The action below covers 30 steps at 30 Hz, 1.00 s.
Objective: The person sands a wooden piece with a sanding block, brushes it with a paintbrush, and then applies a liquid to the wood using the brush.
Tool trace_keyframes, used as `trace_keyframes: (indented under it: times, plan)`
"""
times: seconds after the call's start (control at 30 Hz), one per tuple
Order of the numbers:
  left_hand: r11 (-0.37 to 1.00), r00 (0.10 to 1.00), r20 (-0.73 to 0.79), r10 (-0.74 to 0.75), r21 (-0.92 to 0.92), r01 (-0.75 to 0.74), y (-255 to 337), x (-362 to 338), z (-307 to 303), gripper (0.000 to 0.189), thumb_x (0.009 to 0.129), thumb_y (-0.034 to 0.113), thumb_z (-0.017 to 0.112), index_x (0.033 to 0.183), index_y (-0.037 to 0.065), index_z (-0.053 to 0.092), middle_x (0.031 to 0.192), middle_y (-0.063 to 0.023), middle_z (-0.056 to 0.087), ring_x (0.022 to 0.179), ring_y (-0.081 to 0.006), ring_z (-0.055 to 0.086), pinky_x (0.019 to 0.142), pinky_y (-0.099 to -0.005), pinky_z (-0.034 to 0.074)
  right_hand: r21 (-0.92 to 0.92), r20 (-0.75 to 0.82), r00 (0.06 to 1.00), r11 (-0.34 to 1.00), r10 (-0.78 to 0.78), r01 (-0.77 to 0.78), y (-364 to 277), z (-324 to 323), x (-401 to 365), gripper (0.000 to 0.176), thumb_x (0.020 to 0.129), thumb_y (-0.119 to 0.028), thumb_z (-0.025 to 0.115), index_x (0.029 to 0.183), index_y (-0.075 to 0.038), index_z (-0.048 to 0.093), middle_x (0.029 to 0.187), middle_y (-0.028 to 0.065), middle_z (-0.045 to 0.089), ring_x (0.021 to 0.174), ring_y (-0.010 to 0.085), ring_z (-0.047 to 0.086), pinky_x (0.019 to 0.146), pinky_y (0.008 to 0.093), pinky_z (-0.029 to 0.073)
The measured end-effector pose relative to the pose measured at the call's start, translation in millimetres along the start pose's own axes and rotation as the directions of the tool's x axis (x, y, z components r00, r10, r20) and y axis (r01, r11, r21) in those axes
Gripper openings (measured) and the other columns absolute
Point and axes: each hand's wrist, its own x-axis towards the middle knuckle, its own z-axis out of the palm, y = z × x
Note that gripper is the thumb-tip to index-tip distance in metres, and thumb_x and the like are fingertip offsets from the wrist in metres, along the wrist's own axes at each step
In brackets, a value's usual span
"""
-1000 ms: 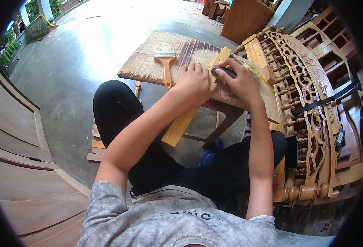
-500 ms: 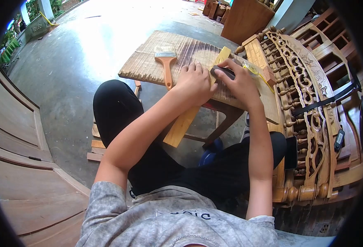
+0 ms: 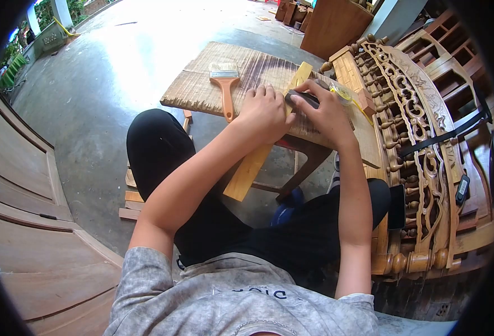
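Note:
A long yellowish wooden strip point(image 3: 249, 172) lies slantwise across a rough wooden board point(image 3: 196, 84), its near end jutting past the board's edge. My left hand point(image 3: 266, 115) presses on the strip, fingers wrapped over it. In my right hand point(image 3: 328, 112) is a dark block point(image 3: 305, 99), gripped between thumb and fingers against the strip, just right of my left hand. A flat paintbrush point(image 3: 224, 84) with an orange handle rests on the board left of my hands. Clear tape or plastic with a yellow edge point(image 3: 342, 94) lies behind my right hand.
The board sits on a dark stool point(image 3: 303, 168) between my legs. Carved wooden furniture point(image 3: 420, 112) stands close on the right, with a black strap over it. Wooden panels point(image 3: 23, 224) are at the left. Small wood pieces point(image 3: 132, 204) lie on the floor beside my left knee.
The dark block and my right hand have shifted very slightly left along with the fingers. The strip's near end has moved slightly right. Both hands keep their hold.

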Motion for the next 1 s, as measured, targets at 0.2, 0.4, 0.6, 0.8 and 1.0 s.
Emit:
trace_keyframes:
  times: [0.2, 0.4, 0.6, 0.8, 1.0]
  plan:
    - [1.000, 1.000, -0.001, -0.006, -0.003, 0.006, 0.5, -0.6, -0.6, 0.077, 0.105, 0.052, 0.044, 0.145, -0.014, 0.049, 0.154, -0.0345, 0.047, 0.147, -0.0462, 0.043, 0.121, -0.0532, 0.033, 0.027, -0.012, 1.000, 0.999, -0.016, 0.017, 4.1, 3.0, 1.1, 0.034, 0.096, -0.035, 0.070, 0.112, -0.005, 0.068, 0.101, 0.0221, 0.075, 0.096, 0.0370, 0.074, 0.088, 0.0442, 0.056]
    - [1.000, 0.999, 0.035, -0.018, -0.021, 0.019, 2.4, -0.7, -5.6, 0.078, 0.105, 0.051, 0.043, 0.147, -0.015, 0.047, 0.154, -0.0346, 0.047, 0.147, -0.0462, 0.042, 0.122, -0.0527, 0.032, 0.041, -0.027, 1.000, 0.999, -0.013, 0.014, 7.8, 7.7, 1.6, 0.034, 0.096, -0.035, 0.069, 0.113, -0.005, 0.068, 0.101, 0.0227, 0.075, 0.097, 0.0386, 0.074, 0.088, 0.0449, 0.056]
    - [0.999, 0.998, 0.064, -0.017, -0.040, 0.020, 4.6, -1.4, -12.5, 0.080, 0.105, 0.050, 0.043, 0.146, -0.018, 0.044, 0.153, -0.0355, 0.047, 0.147, -0.0468, 0.042, 0.123, -0.0513, 0.031, 0.040, -0.057, 0.998, 0.999, -0.020, 0.022, 5.5, 13.2, 0.2, 0.033, 0.097, -0.034, 0.068, 0.113, -0.005, 0.067, 0.103, 0.0243, 0.074, 0.100, 0.0420, 0.073, 0.089, 0.0463, 0.055]
    - [0.999, 0.998, 0.067, -0.020, -0.047, 0.023, 4.1, -1.5, -12.3, 0.081, 0.105, 0.051, 0.043, 0.147, -0.018, 0.044, 0.154, -0.0358, 0.047, 0.147, -0.0467, 0.042, 0.123, -0.0511, 0.031, 0.035, -0.056, 0.998, 0.999, -0.010, 0.012, 4.1, 13.8, 0.3, 0.034, 0.097, -0.034, 0.068, 0.114, -0.005, 0.066, 0.104, 0.0247, 0.074, 0.101, 0.0428, 0.072, 0.090, 0.0467, 0.055]
    - [0.999, 0.999, 0.044, -0.021, -0.029, 0.023, 3.6, -1.2, -7.6, 0.081, 0.105, 0.051, 0.042, 0.147, -0.018, 0.044, 0.154, -0.0353, 0.047, 0.147, -0.0466, 0.042, 0.123, -0.0513, 0.032, 0.057, -0.051, 0.998, 0.998, -0.026, 0.029, 5.6, 13.6, 0.4, 0.035, 0.097, -0.034, 0.068, 0.114, -0.004, 0.066, 0.106, 0.0245, 0.074, 0.102, 0.0420, 0.072, 0.090, 0.0464, 0.055]
